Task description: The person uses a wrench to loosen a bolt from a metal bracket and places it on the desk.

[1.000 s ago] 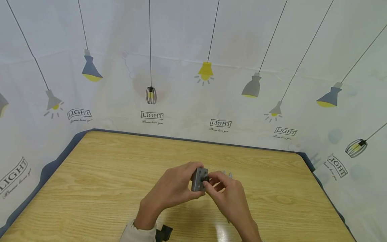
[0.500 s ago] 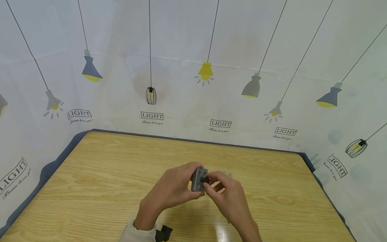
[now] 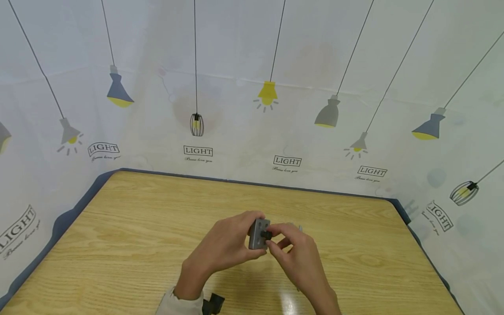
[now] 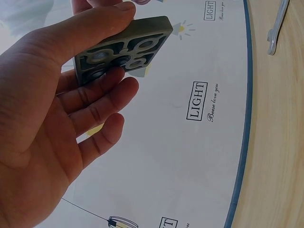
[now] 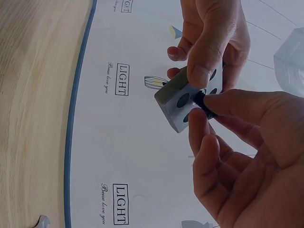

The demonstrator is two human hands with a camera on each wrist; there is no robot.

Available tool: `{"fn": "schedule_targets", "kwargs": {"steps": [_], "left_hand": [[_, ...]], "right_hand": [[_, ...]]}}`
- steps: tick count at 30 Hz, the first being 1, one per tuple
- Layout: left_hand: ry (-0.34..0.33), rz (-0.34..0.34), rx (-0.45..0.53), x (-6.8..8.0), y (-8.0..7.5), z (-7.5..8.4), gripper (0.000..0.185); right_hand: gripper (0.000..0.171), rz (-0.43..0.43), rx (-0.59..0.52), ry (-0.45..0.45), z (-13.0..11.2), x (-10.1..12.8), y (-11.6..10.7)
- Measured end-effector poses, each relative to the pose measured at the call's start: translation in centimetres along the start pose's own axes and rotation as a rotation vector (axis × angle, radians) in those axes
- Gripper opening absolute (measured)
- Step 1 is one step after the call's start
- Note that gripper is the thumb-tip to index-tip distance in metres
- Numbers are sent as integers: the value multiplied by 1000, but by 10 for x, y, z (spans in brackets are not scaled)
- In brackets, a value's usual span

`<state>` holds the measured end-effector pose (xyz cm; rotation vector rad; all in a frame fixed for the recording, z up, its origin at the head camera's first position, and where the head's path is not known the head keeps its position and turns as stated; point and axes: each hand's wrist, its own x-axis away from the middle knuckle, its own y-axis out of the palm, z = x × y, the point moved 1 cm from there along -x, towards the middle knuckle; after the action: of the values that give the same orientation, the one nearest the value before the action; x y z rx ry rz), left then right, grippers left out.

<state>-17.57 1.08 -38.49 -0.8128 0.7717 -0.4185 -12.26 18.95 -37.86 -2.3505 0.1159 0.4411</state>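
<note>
Hands meeting above the middle of the wooden tabletop [image 3: 130,227], both raised off its surface. Left hand [image 3: 222,247] gripping a small grey block [image 3: 257,234] with round holes in its face, thumb along one edge and curled fingers [image 4: 102,107] behind the other, as seen from the left wrist. Block held upright, holed face turned toward the right hand [image 3: 297,256]. Right hand's thumb and forefinger pinching a small black pin [image 5: 205,104] whose tip sits at one hole of the block; remaining fingers [image 5: 209,166] loosely curled below, holding nothing. Underside of the block [image 4: 124,52] showing ringed recesses. Metal spanner [image 4: 275,26] lying flat on the tabletop just beyond the hands, mostly hidden behind the right hand in the head view. White backdrop [image 3: 252,87] printed with hanging lamps and the word LIGHT standing around the tabletop's far and side edges.
</note>
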Motion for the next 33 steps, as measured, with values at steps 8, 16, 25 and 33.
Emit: {"fn": "schedule_targets", "kwargs": {"steps": [8,16,25,33], "left_hand": [[1,-3,12,0,0,0,57],[-3,-12,10,-1,1,0,58],[8,-6,-14,0,0,-1,57],[12,-5,-16,0,1,0,60]], "right_hand": [[30,-3,13,-6,-1,0,0],[32,-14,54,-15,-2,0,0],[34,-43,28,47,0,-1,-2],[23,-22,9,144,3,-3,-1]]}}
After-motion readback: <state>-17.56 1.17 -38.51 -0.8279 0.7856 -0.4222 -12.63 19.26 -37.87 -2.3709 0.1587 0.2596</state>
